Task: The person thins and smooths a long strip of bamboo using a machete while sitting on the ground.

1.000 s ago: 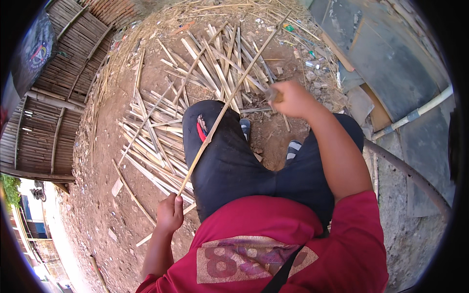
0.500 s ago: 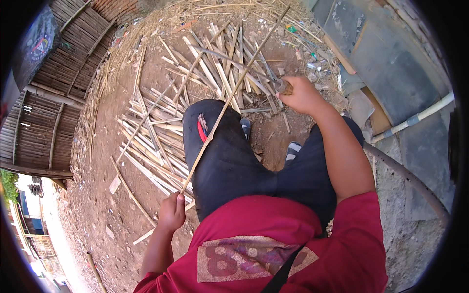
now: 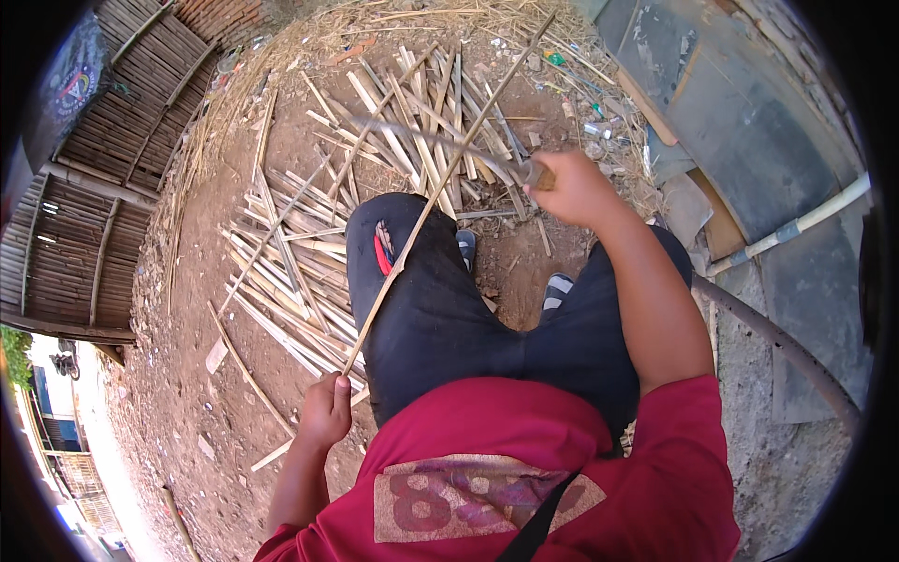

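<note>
A long, thin, pale bamboo strip (image 3: 440,192) slants across the left knee, its near end gripped in the closed left hand (image 3: 325,409). The right hand (image 3: 573,190) clasps a blurred knife (image 3: 449,145), now swung leftward across the strip.

This is an outdoor bamboo-working yard on bare dirt ground (image 3: 187,375). A heap of split bamboo strips (image 3: 309,272) lies as the landmark; left of it stands a slatted bamboo fence (image 3: 84,215), beyond it straw litter (image 3: 440,23), and right of it grey sheets (image 3: 740,112) and a pipe (image 3: 796,225).
</note>
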`<action>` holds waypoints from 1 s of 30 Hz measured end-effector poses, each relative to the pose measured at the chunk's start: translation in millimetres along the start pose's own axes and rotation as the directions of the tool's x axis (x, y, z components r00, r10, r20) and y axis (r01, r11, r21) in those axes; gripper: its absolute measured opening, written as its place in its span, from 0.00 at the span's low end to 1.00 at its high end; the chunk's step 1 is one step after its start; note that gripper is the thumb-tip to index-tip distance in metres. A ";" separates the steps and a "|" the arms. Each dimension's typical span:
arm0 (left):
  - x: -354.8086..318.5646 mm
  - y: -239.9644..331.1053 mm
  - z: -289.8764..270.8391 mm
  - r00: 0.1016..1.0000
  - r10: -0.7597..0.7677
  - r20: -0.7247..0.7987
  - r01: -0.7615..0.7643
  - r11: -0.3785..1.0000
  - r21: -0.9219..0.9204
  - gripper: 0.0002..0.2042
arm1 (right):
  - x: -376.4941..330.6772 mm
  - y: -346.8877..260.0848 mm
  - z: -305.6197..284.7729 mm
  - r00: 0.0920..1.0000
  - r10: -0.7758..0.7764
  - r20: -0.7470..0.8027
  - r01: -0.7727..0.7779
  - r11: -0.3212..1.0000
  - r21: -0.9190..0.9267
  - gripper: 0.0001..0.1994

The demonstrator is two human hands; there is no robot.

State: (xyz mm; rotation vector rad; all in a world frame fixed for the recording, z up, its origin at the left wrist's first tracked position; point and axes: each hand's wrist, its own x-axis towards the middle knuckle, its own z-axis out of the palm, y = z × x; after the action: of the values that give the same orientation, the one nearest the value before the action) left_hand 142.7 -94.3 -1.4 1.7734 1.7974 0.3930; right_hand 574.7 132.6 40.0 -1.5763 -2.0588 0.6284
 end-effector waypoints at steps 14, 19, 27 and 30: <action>1.1 -4.3 4.4 0.972 -0.059 0.225 0.120 0.956 -0.267 0.29 | -6.9 -0.8 9.8 0.994 -0.113 -0.003 0.113 0.993 -0.023 0.18; 2.7 10.5 0.7 0.997 0.054 0.046 -0.057 0.996 0.062 0.26 | -4.3 -7.4 11.2 0.995 -0.037 0.094 0.044 0.997 -0.068 0.20; 2.5 1.7 -2.8 0.993 -0.012 0.118 0.019 0.998 -0.054 0.26 | -7.7 17.1 9.7 0.987 -0.145 -0.062 0.151 0.982 0.109 0.17; 3.3 -5.5 -1.0 0.989 -0.035 0.147 0.049 0.995 -0.089 0.26 | -14.1 -20.5 8.5 0.956 -0.251 0.152 0.278 0.939 -0.202 0.18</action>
State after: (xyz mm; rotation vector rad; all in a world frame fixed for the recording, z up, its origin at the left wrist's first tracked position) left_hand 137.9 -91.3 -4.4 1.6543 1.6845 0.3164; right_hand 557.3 113.5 44.6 -1.3648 -2.4537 0.4184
